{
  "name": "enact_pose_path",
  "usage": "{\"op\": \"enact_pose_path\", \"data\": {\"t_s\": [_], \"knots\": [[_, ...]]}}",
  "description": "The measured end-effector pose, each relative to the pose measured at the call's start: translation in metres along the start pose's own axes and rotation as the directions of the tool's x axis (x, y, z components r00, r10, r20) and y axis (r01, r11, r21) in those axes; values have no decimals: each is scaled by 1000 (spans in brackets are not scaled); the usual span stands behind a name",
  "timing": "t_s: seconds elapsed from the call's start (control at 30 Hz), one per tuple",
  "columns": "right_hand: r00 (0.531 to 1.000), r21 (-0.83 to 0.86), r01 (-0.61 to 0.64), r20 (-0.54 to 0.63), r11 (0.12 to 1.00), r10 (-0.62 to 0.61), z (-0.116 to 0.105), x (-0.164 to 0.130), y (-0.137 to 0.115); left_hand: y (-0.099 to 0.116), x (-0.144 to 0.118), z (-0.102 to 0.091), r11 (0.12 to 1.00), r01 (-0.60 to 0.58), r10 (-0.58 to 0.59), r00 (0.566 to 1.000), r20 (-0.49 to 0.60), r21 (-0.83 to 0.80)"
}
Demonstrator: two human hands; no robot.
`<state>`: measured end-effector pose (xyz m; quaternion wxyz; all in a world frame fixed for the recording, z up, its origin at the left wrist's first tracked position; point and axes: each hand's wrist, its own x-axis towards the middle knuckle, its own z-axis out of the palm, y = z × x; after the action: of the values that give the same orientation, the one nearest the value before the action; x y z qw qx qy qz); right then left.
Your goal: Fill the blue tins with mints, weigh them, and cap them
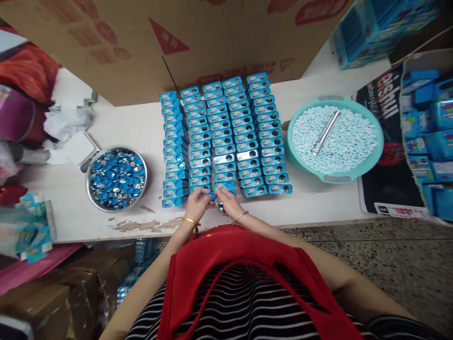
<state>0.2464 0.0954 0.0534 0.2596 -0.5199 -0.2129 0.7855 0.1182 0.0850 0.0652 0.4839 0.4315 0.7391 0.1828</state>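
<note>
Our left hand (197, 203) pinches a blue cap (211, 195), fingers closed round it. Our right hand (228, 203) grips a small blue tin (221, 208) beside the tin rows (226, 137).

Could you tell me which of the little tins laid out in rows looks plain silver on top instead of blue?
It is the silver-topped tin in the fourth column from the left, about the middle of the rows of tins. Its top shows bare metal; all the others around it carry blue printed labels.

both hands together at centre; left hand (197, 204), right hand (228, 203) fingers pinched, wrists bent inward.
</note>
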Motion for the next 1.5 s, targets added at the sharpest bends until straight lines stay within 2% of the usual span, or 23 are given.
{"op": "enact_pose_path", "data": {"t_s": [0.13,0.27,0.37,0.43,0.53,0.63,0.77,0.83,0.93,1.03,1.13,1.23,1.3,1.33,1.43,1.5], "knots": [[992,52,-33,127,998,26,-1,-2,-6,-1,28,-21,971,68,-51,995,-83,229],[983,23,-43,179,999,39,-7,-5,-7,3,50,-28,867,150,-135,989,-65,476],[986,-166,98,148,981,-73,-11,-5,-1,7,61,-25,788,182,-186,981,-54,588],[969,-320,237,148,917,-199,-12,-3,1,9,65,-25,757,189,-202,978,-51,625],[926,-535,378,205,756,-317,-13,-2,-2,11,64,-28,758,178,-197,980,-40,628],[899,-675,430,258,600,-354,-12,-1,-8,13,51,-30,828,101,-142,989,32,551],[893,-752,438,301,492,-335,-9,0,-14,13,25,-24,943,-38,-33,978,206,332],[905,-784,415,301,462,-302,-7,1,-16,14,18,-18,969,-64,7,972,233,239],[913,-789,396,282,469,-295,-5,6,-20,17,19,-13,986,-77,49,982,185,147],[892,-753,429,264,500,-367,-6,14,-25,21,27,-13,991,-98,86,988,126,95],[864,-724,470,258,505,-433,-7,21,-28,23,32,-14,989,-120,114,991,75,89],[864,-697,471,241,541,-442,-8,23,-29,21,33,-17,985,-136,137,991,-6,110],[871,-685,455,212,569,-443,-9,22,-29,20,35,-22,970,-130,148,986,-78,205],[874,-680,448,197,580,-445,-10,21,-29,20,37,-24,946,-114,149,984,-93,305],[884,-664,432,179,610,-432,-14,18,-28,23,47,-26,775,-64,118,992,-45,628],[893,-663,420,180,619,-413,-16,17,-26,26,53,-24,697,-62,81,997,8,714]]}}
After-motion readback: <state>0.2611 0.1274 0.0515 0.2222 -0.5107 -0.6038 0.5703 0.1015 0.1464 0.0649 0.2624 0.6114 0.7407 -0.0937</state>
